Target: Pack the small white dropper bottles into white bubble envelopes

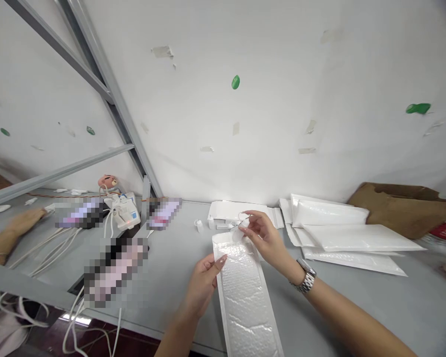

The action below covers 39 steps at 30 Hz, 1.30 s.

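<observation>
A long white padded envelope (245, 297) lies lengthwise in front of me, its top end raised. My left hand (204, 280) pinches its left edge near the top, thumb on the front. Above the envelope's top end, my right hand (263, 238), with a silver watch on the wrist, pinches a small whitish item (241, 229) with a thin loop; its exact shape is partly hidden by the fingers. Small white bottles (199, 226) stand on the grey table (163, 267) just behind, beside a flat white envelope (223, 208).
Several white padded envelopes (338, 228) are piled at the right, before an open brown cardboard box (401, 206). On the left are blurred-out devices, white cables (55, 248), a power strip (128, 210), a metal frame (107, 89) and another person's hand (26, 221).
</observation>
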Each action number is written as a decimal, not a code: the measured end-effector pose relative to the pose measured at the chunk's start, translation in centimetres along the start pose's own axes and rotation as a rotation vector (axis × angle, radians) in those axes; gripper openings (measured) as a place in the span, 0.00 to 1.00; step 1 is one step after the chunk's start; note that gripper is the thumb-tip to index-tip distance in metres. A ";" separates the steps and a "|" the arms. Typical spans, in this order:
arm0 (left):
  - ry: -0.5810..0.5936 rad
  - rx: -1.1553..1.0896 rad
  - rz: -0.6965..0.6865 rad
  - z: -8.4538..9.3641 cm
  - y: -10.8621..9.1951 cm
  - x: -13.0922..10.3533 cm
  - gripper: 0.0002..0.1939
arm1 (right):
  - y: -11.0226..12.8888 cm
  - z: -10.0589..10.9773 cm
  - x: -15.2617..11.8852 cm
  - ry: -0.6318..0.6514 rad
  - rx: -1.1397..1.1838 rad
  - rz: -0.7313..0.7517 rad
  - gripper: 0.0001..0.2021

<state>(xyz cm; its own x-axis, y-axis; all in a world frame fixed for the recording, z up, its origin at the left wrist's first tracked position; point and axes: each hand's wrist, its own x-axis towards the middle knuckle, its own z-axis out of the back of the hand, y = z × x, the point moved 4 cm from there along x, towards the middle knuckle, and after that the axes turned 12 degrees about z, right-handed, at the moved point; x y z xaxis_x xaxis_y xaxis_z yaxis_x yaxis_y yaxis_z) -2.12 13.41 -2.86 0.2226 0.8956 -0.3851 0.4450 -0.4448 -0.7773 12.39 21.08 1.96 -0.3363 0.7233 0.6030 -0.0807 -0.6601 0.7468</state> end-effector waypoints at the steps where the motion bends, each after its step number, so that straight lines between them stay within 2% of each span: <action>1: 0.007 0.005 0.000 -0.1 -0.1 -0.1 0.18 | 0.1 0.0 -0.1 -0.030 -0.048 0.034 0.15; 3: 0.014 0.004 -0.006 -0.2 -0.2 -0.2 0.18 | 0.4 -0.2 -0.4 -0.004 -0.145 0.117 0.15; 5: 0.009 -0.010 -0.017 -0.3 -0.3 -0.2 0.19 | 0.8 -0.6 -0.6 0.080 -0.211 0.194 0.14; 7: 0.000 -0.032 -0.029 -0.3 -0.3 -0.2 0.19 | 1.2 -0.7 -0.6 0.140 -0.238 0.219 0.15; 9: -0.005 -0.047 -0.030 -0.2 -0.2 -0.2 0.19 | 1.2 -0.4 -0.4 0.182 -0.205 0.164 0.15; 13: -0.005 -0.074 -0.021 -0.1 0.1 0.1 0.18 | 0.5 -0.2 0.1 0.308 -0.002 -0.079 0.16; 16: -0.085 -0.141 -0.002 0.0 0.6 0.4 0.16 | 0.0 -0.6 0.0 0.382 0.122 -0.207 0.18; 19: -0.214 -0.220 0.025 0.3 1.2 0.7 0.13 | -0.1 -0.9 -0.3 0.355 0.139 -0.242 0.18; 21: -0.259 -0.250 0.035 0.4 1.5 0.8 0.10 | -0.1 -1.1 -0.5 0.363 0.122 -0.252 0.17; 26: -0.213 -0.262 0.012 0.3 1.5 0.9 0.10 | 0.4 -1.1 -0.4 0.447 0.092 -0.282 0.14; 29: -0.199 -0.257 0.010 0.4 1.5 0.9 0.11 | 0.5 -1.2 -0.4 0.504 0.071 -0.277 0.13; 35: -0.192 -0.242 0.037 0.4 1.6 1.0 0.10 | 0.2 -2.0 -1.0 0.611 -0.045 -0.262 0.23; 37: -0.188 -0.234 0.033 0.5 1.5 1.0 0.10 | 0.4 -1.8 -0.7 0.605 -0.070 -0.176 0.21; 39: -0.215 -0.229 0.035 0.9 1.3 1.0 0.08 | 0.4 -0.8 0.0 0.535 -0.122 -0.089 0.16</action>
<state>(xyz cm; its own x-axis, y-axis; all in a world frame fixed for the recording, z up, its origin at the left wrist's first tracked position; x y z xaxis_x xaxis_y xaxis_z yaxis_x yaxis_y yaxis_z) -2.09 13.73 -4.70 0.0634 0.8489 -0.5248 0.6293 -0.4422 -0.6392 11.60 20.63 2.02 -0.7501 0.5948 0.2889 -0.2281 -0.6428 0.7313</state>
